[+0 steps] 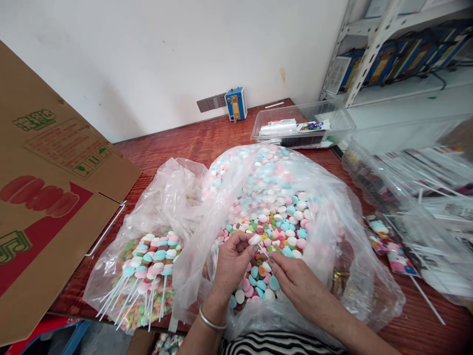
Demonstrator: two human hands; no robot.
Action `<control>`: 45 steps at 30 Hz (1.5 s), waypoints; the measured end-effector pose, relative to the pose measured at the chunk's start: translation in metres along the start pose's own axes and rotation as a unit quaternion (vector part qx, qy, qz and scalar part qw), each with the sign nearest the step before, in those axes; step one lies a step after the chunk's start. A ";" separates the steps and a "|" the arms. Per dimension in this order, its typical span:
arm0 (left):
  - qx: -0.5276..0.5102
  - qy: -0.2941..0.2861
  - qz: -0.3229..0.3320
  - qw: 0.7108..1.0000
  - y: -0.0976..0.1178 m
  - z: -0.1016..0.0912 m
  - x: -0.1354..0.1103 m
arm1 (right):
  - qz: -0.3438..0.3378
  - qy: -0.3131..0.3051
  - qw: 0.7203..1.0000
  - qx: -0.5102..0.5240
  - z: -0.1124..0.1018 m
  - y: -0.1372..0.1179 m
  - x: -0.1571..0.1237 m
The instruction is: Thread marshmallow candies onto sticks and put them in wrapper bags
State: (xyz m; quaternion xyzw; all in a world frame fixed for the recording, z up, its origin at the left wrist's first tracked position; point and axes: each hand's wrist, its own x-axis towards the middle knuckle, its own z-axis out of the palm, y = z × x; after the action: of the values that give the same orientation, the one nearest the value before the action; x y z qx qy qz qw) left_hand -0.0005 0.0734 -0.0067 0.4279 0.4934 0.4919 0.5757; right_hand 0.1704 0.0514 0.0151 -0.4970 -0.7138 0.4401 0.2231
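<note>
A big clear plastic bag [325, 207] lies open on the wooden table [177, 143], full of loose pastel candies [281, 217] in pink, blue, white and green. My left hand [231, 264], with a silver bangle on the wrist, pinches a white candy [254, 240] over the bag's mouth. My right hand [293, 281] meets it from the right, its fingertips on a thin white stick [265, 252] that touches the candy. To the left, inside a clear bag, lies a bundle of finished candy skewers [151, 266] with white sticks pointing toward me.
A large brown cardboard box flap [48, 197] leans at the left. A clear plastic tray [303, 129] with packets stands at the back right, a small blue box [235, 103] by the wall socket. Clear bags of sticks [417, 197] crowd the right; metal shelving [388, 44] stands behind.
</note>
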 end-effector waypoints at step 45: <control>0.207 0.037 -0.058 0.976 -0.016 -0.011 -0.009 | 0.048 -0.030 0.984 -0.169 0.005 0.023 -0.023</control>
State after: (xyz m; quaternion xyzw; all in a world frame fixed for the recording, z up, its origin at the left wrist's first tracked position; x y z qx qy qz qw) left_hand -0.0095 0.0622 -0.0228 0.4897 0.6296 0.3603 0.4837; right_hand 0.1875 0.0308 -0.0043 -0.5480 -0.7593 0.3385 0.0929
